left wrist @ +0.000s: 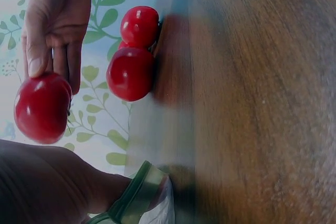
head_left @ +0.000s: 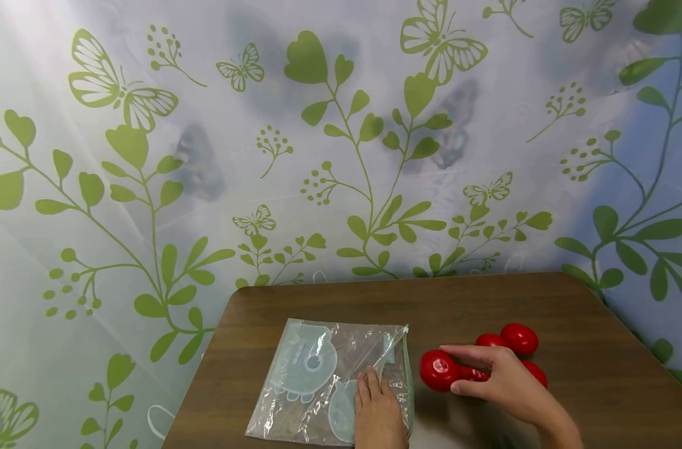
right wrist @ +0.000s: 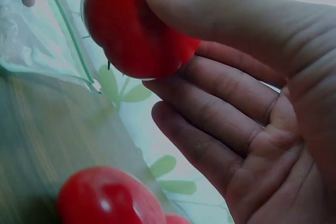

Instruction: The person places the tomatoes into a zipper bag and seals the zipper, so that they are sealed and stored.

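My right hand holds a red tomato between thumb and fingers, just right of a clear zip bag. In the right wrist view the thumb presses on the tomato, with the other fingers stretched beneath it. My left hand lies over the bag's right part, its fingers on the film. The left wrist view shows its thumb inside the bag's green-edged mouth, pinching the film. More red tomatoes sit behind the right hand, partly hidden by it.
The bag lies flat on a brown wooden table and bears pale blue cartoon prints. Behind the table hangs a pale curtain with green leaves and butterflies.
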Tool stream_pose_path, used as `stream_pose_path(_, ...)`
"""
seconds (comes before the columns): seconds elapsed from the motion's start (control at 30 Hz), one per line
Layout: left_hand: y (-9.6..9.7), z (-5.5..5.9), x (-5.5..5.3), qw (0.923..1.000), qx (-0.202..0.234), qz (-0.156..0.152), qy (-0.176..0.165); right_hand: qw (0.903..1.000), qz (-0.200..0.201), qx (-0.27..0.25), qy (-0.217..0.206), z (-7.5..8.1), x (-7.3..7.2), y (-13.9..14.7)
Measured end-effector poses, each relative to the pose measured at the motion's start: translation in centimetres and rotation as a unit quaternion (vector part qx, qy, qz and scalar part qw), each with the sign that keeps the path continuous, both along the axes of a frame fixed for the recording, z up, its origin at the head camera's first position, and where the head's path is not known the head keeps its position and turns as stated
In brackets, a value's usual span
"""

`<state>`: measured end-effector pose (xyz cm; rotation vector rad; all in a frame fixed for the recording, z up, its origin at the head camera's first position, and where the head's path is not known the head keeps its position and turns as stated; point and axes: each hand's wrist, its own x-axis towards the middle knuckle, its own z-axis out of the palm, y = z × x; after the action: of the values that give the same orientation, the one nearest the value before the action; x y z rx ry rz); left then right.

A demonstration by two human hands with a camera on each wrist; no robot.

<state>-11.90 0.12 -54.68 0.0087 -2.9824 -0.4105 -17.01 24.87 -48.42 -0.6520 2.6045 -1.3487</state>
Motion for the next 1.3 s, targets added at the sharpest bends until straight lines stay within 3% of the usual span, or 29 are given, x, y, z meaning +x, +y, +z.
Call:
stream_pose_path(0.2,0.0,0.1,-0.3,0.9996,0.007,0.001,-0.026,0.9986,0.028,-0.036,-0.024,-0.7,-0.8,-1.6)
stream_pose_path(0.57,-0.1,0.5,-0.6,0.9967,0.014,-0.002,-0.080,0.9973,0.056,-0.036,-0.030,-3.3,-2.0,-4.2)
stream_pose_path(0.93,0.1,0.7,-0.2,0.9985,-0.006,0.001,-0.055,0.9967,0.070,-0.014,-0.038,-4.9,-2.5,-5.7)
stream_pose_path(1.17,0.2,0.8,-0.1,0.9982,-0.017,0.008,-0.056,0.9979,0.061,0.020,-0.007,-5.1,-2.5,-6.9)
stream_pose_path(1.3,0.4,0.4,0.0,0.9991,-0.025,0.018,-0.031,0.9978,0.052,0.039,0.012,-5.0,-2.1,-7.6)
